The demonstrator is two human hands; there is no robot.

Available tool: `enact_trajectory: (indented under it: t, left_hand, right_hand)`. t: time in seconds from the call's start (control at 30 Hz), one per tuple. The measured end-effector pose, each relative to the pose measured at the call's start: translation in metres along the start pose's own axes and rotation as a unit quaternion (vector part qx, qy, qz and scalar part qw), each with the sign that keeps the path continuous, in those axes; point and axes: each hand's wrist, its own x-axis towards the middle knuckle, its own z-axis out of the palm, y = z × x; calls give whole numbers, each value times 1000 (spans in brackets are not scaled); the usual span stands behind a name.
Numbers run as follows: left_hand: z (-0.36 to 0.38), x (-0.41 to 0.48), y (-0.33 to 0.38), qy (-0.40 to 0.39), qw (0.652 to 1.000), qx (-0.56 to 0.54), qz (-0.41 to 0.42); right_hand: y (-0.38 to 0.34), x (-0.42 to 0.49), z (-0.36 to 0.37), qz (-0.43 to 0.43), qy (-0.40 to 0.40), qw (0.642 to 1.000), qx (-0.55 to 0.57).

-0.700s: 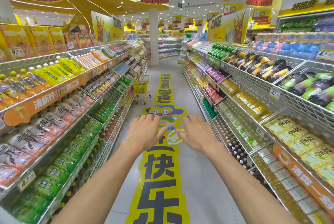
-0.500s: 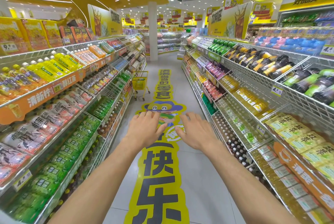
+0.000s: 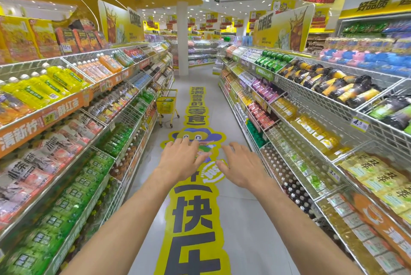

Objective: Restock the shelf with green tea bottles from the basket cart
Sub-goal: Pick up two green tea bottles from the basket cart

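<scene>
A yellow basket cart [image 3: 166, 105] on wheels stands down the aisle beside the left shelving, well ahead of me. Green tea bottles [image 3: 73, 188] with green labels fill a lower tier of the left shelf. More green bottles [image 3: 117, 139] lie further along the same side. My left hand [image 3: 181, 158] and my right hand [image 3: 239, 167] are stretched out palm-down in the middle of the aisle, fingers spread, holding nothing. Both hands are far short of the cart.
Wire shelves of bottled drinks [image 3: 322, 132] line both sides of the aisle. A yellow floor sticker [image 3: 195, 219] with black characters runs down the grey floor. A white pillar [image 3: 182, 39] stands at the aisle's far end.
The view has advanced along the aisle, so the cart appears larger and closer. Both hands stay outstretched and empty, with the fingers a little more spread.
</scene>
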Motion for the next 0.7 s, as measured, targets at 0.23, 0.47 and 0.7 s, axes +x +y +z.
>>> enact_trajectory:
  t: [0.23, 0.47, 0.7]
  left_hand:
    - [28, 75, -68, 1, 1000, 10, 5]
    - [67, 130, -112, -18, 1000, 6, 13]
    - [112, 208, -151, -31, 999, -8, 0]
  right_hand:
    - [-20, 93, 18, -3, 12, 1000, -3]
    - [-23, 167, 52, 8, 3, 1000, -4]
    - [-8, 260, 94, -3, -15, 1000, -3]
